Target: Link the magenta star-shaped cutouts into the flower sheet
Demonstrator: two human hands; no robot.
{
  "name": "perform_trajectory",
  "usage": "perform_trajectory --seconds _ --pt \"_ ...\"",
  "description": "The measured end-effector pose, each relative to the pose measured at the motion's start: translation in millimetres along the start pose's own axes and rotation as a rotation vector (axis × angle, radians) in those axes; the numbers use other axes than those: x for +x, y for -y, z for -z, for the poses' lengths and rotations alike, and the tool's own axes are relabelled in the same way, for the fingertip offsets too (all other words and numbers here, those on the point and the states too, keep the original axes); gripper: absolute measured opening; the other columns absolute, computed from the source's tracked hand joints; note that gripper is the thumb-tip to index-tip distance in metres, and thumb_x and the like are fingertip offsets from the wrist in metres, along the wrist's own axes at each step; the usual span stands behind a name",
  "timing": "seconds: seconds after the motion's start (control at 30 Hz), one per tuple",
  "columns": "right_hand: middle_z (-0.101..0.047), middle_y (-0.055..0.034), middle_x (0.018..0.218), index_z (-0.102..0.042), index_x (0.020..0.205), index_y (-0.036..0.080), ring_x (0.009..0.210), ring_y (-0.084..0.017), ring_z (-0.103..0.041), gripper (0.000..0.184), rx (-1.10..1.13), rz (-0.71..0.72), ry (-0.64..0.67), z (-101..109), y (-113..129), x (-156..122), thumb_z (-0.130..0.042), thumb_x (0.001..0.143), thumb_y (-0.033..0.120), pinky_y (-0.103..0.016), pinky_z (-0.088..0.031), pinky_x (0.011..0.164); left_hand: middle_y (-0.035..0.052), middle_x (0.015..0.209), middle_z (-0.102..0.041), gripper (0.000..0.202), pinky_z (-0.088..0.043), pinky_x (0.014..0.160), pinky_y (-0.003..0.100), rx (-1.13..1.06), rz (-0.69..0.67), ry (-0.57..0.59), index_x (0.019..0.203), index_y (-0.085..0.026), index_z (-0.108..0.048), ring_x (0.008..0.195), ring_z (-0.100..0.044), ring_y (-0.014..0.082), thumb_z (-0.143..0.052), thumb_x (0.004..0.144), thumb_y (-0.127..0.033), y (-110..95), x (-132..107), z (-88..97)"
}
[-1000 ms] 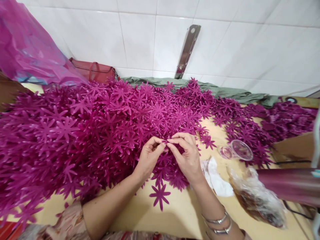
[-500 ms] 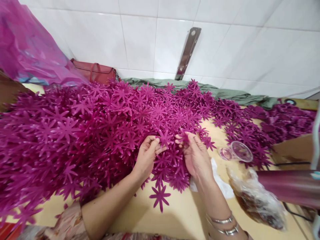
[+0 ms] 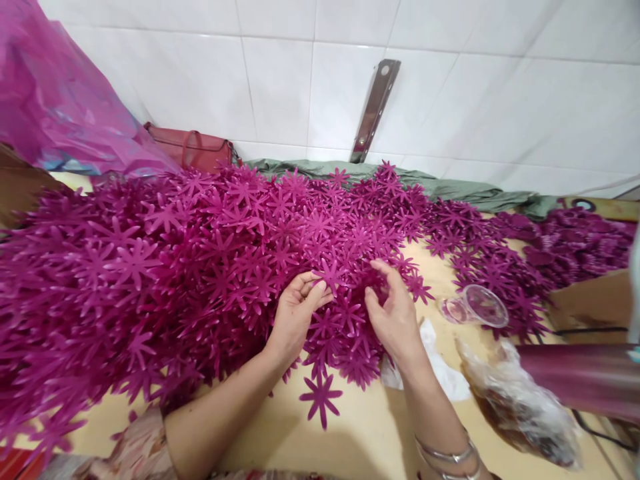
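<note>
Between the thumb and fingers of my left hand (image 3: 299, 307) is a magenta flower-shaped cutout (image 3: 330, 275) with several narrow petals. My right hand (image 3: 394, 308) is just to its right, thumb and forefinger apart, with nothing visible between them. Both hands are over the front edge of a large heap of the same magenta cutouts (image 3: 200, 267). One loose cutout (image 3: 321, 398) lies flat on the pale tabletop (image 3: 280, 433) below my hands.
To the right are a clear plastic cup (image 3: 484, 305) on its side, white tissue (image 3: 445, 373), a crumpled plastic bag (image 3: 525, 407) with dark contents and a cardboard box (image 3: 593, 303). At the back are a red handbag (image 3: 200, 150), green cloth (image 3: 450, 188) and tiled wall (image 3: 280, 87).
My right hand has let go of the magenta cutout it held, and its thumb and forefinger have spread. My left hand stays almost in place with its cutout.
</note>
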State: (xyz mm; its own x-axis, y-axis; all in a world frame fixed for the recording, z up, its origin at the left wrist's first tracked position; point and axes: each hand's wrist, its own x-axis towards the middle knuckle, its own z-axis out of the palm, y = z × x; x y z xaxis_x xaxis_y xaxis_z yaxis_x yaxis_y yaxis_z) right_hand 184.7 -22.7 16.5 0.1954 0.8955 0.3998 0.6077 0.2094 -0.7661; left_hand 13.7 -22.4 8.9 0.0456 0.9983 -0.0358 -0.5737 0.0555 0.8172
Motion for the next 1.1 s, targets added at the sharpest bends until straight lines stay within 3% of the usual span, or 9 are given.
perform_trajectory --seconds 0.1,0.23,0.37,0.57,0.8,0.97,1.1 --pt "-0.036 0.0001 0.145 -0.058 0.134 0.023 0.146 -0.005 -0.031 0.048 -0.146 0.17 -0.104 -4.0 14.3 -4.8 -0.051 0.09 0.04 -0.031 -0.024 0.131 0.0017 0.093 -0.065 0.032 -0.059 0.088 0.024 0.015 -0.006 -0.001 0.095 -0.013 -0.064 0.086 -0.064 0.0089 -0.083 0.079 -0.033 -2.3 -1.1 -3.0" --pt "-0.046 0.0081 0.134 -0.072 0.104 0.029 0.139 -0.001 -0.03 0.026 -0.19 0.258 -0.074 -10.4 33.4 -10.9 -0.058 0.089 0.045 -0.023 -0.023 0.127 0.0028 0.093 -0.068 0.027 -0.058 0.084 0.019 0.043 0.016 0.059 0.095 -0.013 -0.069 0.084 -0.065 0.0086 -0.082 0.081 -0.033 -1.2 -3.2 -3.9" --pt "-0.056 0.0056 0.114 -0.072 0.093 0.019 0.121 0.007 -0.043 0.03 -0.056 0.175 -0.02 -12.2 33.8 -11.7 -0.054 0.093 0.043 -0.01 -0.032 0.115 0.0039 0.098 -0.07 0.027 -0.058 0.087 0.02 0.065 0.042 0.119 0.104 -0.016 -0.073 0.088 -0.066 0.0094 -0.079 0.085 -0.034 2.1 -4.7 -1.1" --pt "-0.058 0.0001 0.101 -0.068 0.098 0.009 0.093 0.013 -0.052 0.045 0.088 0.019 0.13 -7.8 30.9 -12.6 -0.047 0.095 0.049 0.002 -0.041 0.087 0.0044 0.097 -0.069 0.028 -0.06 0.087 0.025 0.103 0.033 0.129 0.104 -0.016 -0.074 0.086 -0.065 0.0105 -0.075 0.088 -0.038 2.1 -6.7 0.9" --pt "-0.058 0.0015 0.106 -0.068 0.105 0.011 0.097 0.015 -0.053 0.047 0.1 0.011 0.227 -8.0 26.7 -10.6 -0.054 0.091 0.054 0.008 -0.041 0.091 0.0036 0.09 -0.067 0.03 -0.056 0.076 0.016 0.118 0.013 0.105 0.095 -0.013 -0.071 0.078 -0.062 0.0073 -0.076 0.086 -0.04 2.4 -3.9 1.5" --pt "-0.058 0.0 0.103 -0.069 0.099 0.01 0.095 0.014 -0.053 0.045 0.098 0.035 0.192 -7.9 26.2 -8.2 -0.051 0.093 0.05 0.006 -0.042 0.09 0.0049 0.097 -0.068 0.036 -0.057 0.083 0.02 0.097 0.064 0.107 0.104 -0.013 -0.071 0.085 -0.065 0.0098 -0.079 0.084 -0.042 2.1 -5.1 -0.1" --pt "-0.057 0.0012 0.111 -0.071 0.092 0.012 0.105 0.014 -0.053 0.037 0.116 0.107 0.188 -7.6 31.0 -9.4 -0.054 0.092 0.045 0.007 -0.042 0.099 0.0042 0.098 -0.065 0.037 -0.058 0.082 0.022 0.052 0.102 0.108 0.104 -0.014 -0.067 0.086 -0.064 0.0104 -0.077 0.085 -0.044 1.5 -5.4 -0.4"
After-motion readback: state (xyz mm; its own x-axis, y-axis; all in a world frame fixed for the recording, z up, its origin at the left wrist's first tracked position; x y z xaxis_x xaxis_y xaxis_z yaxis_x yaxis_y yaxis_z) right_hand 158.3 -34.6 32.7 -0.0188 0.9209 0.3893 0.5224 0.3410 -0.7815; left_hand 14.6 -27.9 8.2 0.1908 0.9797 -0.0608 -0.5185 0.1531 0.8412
